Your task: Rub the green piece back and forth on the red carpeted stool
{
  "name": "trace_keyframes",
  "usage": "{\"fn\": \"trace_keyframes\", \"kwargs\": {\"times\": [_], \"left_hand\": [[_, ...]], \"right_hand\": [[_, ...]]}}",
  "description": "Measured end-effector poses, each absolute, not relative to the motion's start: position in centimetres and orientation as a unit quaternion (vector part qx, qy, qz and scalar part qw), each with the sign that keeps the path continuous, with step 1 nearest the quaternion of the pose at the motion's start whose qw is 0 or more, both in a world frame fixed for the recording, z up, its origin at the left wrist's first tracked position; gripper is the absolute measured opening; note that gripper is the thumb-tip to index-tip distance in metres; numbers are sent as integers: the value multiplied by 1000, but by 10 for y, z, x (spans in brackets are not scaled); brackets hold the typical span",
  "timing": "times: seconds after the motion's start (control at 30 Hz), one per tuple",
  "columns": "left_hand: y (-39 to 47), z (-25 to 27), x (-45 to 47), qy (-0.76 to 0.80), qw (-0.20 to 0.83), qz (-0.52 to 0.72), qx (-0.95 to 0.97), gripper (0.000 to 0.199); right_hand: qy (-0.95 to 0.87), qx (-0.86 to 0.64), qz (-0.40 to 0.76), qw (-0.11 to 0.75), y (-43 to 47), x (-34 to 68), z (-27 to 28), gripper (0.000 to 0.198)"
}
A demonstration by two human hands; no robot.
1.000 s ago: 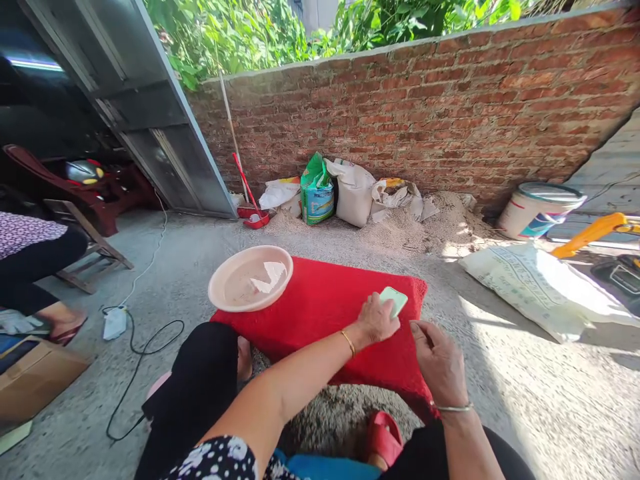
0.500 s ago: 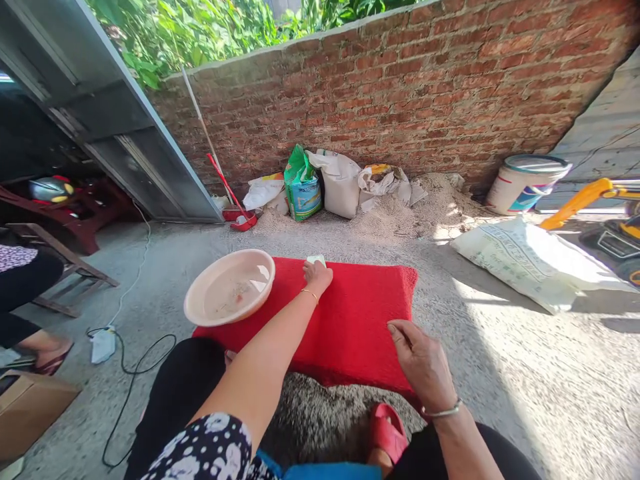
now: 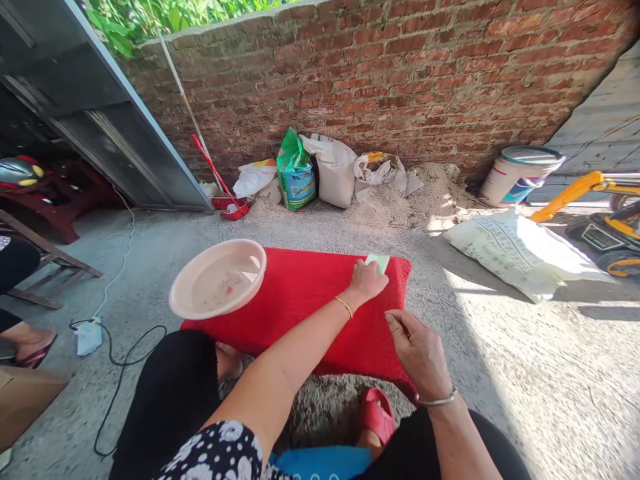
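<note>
A red cloth cover (image 3: 300, 287) lies over a low bench or table in front of my knees. My left hand (image 3: 369, 280) reaches across to the cover's far right part, its fingers closed on a pale green flat block (image 3: 379, 262) pressed against the cloth. Whether the block is a sponge or soap I cannot tell. At the cover's near right edge, my right hand (image 3: 423, 353) is curled with thumb and forefinger close together; whatever its fingers may hold is hidden. A pale pink basin (image 3: 180, 290) with water and small bits in it stands on the cover's left end.
Along the brick wall (image 3: 400, 80) stand a green bag (image 3: 296, 177), a white sack (image 3: 336, 173) and a bucket (image 3: 523, 177). Another sack (image 3: 505, 247) lies on the ground at right. A black cable (image 3: 120, 393) winds at left, near another person's foot (image 3: 35, 347).
My left hand has slid the pale green block rightward along the red cover, from its far middle to near the far right corner. My right hand has stayed beside the cover's right edge.
</note>
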State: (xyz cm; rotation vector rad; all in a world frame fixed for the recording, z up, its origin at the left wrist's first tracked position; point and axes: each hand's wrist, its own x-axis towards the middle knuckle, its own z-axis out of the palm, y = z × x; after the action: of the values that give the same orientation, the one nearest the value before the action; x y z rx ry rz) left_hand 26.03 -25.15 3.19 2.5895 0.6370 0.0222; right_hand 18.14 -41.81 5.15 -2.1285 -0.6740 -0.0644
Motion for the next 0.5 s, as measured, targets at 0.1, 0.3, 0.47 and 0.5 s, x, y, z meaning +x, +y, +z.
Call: {"fn": "trace_keyframes", "kwargs": {"times": [0.1, 0.3, 0.47, 0.5], "left_hand": [[-198, 37, 241, 329, 200, 27, 922, 41], [-239, 19, 234, 296, 198, 19, 934, 38], [-317, 3, 226, 57, 251, -44, 965, 29], [-316, 3, 222, 52, 253, -38, 965, 31]], "right_hand": [[-269, -855, -22, 442, -418, 181, 53, 32], [-261, -858, -26, 442, -416, 185, 53, 33], [-242, -870, -44, 427, -419, 187, 51, 33], [-239, -871, -47, 426, -420, 187, 51, 33]]}}
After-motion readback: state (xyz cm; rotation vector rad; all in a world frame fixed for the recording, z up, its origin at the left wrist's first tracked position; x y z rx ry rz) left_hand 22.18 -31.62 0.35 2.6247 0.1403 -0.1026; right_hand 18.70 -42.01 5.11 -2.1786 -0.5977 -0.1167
